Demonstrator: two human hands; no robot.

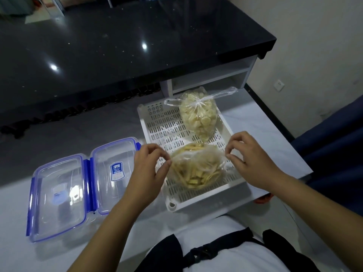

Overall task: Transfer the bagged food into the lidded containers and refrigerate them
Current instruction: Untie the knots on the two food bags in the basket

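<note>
A clear bag of yellow food strips [198, 169] lies in the near part of a white slotted tray [163, 122]. My left hand [149, 171] pinches the bag's left edge and my right hand [249, 160] pinches its right edge, so the mouth is pulled wide between them. Behind it in the tray lies a second bag of pale chunks [198, 116], knotted shut at its top. Two clear containers with blue clips stand side by side to the left: one [59, 195] nearer the left edge, the other [115, 173] beside my left wrist. Both have their lids on.
The tray and containers rest on a white marble-look table [275, 138]. A higher black counter [117, 46] runs across the back, with an open white shelf [212, 75] under its right end. A blue seat [337, 146] stands at the right.
</note>
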